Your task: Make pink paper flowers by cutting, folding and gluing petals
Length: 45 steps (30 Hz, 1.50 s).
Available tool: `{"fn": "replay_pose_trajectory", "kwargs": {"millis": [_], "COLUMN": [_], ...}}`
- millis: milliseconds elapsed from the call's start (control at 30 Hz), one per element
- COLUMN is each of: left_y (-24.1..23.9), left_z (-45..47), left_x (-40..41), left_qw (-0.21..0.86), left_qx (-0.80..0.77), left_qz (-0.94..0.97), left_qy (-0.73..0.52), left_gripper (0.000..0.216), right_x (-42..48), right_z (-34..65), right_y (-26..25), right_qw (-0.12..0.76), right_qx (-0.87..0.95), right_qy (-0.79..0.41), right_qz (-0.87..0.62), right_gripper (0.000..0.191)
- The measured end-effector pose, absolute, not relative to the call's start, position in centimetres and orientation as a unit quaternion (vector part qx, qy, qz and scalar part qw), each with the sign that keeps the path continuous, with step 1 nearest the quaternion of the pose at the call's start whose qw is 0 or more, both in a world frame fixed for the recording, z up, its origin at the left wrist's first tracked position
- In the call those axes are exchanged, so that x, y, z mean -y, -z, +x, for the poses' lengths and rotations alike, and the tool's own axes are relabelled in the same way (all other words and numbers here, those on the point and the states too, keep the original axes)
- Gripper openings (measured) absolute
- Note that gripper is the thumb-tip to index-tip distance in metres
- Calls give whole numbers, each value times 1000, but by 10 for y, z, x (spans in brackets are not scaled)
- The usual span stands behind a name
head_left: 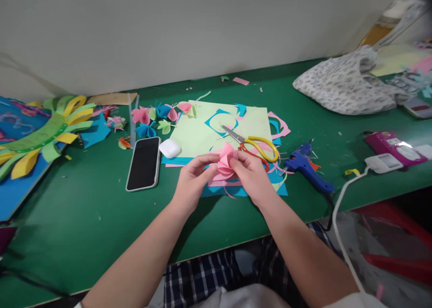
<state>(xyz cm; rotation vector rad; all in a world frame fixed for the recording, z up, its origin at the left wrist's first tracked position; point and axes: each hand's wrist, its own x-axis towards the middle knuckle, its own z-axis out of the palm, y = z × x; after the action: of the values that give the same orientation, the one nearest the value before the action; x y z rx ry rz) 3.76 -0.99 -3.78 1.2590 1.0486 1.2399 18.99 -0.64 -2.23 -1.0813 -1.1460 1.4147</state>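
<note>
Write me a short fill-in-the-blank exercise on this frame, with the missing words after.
1. The left hand and right hand hold folded paper coloured ____.
2. The glue gun is mostly ____.
3. The smartphone lies just ____ of the white earbud case.
4. The scissors have one reddish loop and one ____ loop.

Missing words: pink; blue; left; yellow.

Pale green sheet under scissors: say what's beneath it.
Blue paper and a sliver of pink paper show past its near-left edge; anything beneath its middle is covered.
</note>
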Motion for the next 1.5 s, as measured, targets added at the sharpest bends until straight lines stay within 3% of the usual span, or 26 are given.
{"fn": "replay_pose_trajectory", "kwargs": {"millis": [367,633,900,1200,1500], "left_y": [30,27,31,29,25], "left_z": [41,43,39,39,28], "left_x": [8,11,9,9,5], "left_qw": [633,634,679,649,669], "left_qx": [-418,-426,-385,-407,-401], "left_qz": [424,426,406,436,445], "left_qy": [-495,-486,-475,-473,-440], "left_gripper": [25,28,26,20,22], "right_x": [10,10,8,11,7], "right_z": [189,185,189,189,196], "right_y": [20,13,19,16,14], "right_qw": [457,462,471,443,421], "right_qx": [465,482,417,501,454], "right_qy": [-608,-593,-654,-591,-659], "right_qz": [-454,-450,-419,-451,-426], "right_gripper": [18,19,14,20,19]}}
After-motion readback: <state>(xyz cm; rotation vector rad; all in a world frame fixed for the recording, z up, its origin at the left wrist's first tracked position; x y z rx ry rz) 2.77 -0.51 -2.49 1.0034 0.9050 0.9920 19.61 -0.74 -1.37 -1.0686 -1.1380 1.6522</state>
